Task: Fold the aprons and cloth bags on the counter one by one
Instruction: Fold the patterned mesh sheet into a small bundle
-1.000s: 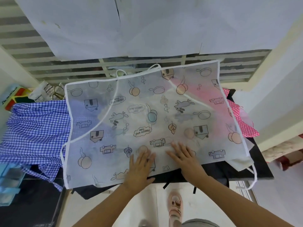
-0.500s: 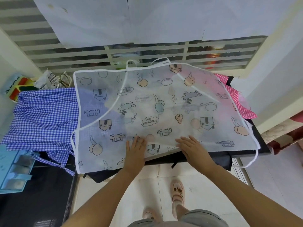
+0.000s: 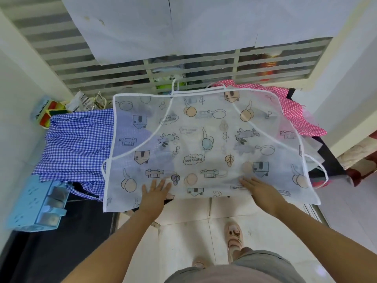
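Note:
A thin white apron (image 3: 206,144) with cartoon prints and white piping lies spread flat over the counter, its neck loop at the far edge. My left hand (image 3: 156,192) lies flat on its near edge, fingers straight. My right hand (image 3: 258,190) presses flat on the near edge further right, fingers spread. A blue checked cloth (image 3: 77,144) shows under the apron on the left. A pink checked cloth (image 3: 295,113) sticks out at the far right. Dark fabric (image 3: 326,158) lies beneath the pile on the right.
A light blue plastic organiser (image 3: 38,203) sits at the near left on the dark counter (image 3: 61,252). Packets and small items (image 3: 81,101) crowd the far left corner. A slatted window (image 3: 183,66) backs the counter. White floor tiles and my sandalled foot (image 3: 234,237) lie below.
Both hands have slid apart along the apron's near edge, the left going left and the right going right. The view has tilted down, showing more floor.

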A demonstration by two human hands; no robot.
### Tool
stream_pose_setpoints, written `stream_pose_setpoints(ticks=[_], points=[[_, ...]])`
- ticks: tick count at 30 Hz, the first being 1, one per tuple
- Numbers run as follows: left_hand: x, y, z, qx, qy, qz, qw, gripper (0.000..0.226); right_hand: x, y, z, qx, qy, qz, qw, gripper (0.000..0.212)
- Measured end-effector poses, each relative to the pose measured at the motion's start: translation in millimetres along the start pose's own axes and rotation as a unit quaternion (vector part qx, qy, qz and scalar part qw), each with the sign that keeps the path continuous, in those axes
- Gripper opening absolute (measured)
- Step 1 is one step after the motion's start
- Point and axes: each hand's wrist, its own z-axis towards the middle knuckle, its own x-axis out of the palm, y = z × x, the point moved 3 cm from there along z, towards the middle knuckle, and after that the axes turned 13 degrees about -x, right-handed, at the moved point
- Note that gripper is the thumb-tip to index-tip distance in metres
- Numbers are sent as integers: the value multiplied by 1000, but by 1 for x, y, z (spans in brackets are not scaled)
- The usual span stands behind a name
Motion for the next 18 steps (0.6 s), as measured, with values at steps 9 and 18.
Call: stream_pose_setpoints(ticks=[9, 18], points=[[-73, 63, 4, 9, 136, 29, 990, 35, -77, -13, 10, 96, 172, 76, 977, 30], [-179, 110, 30, -23, 158, 59, 985, 13, -187, -46, 40, 120, 175, 80, 974, 23]])
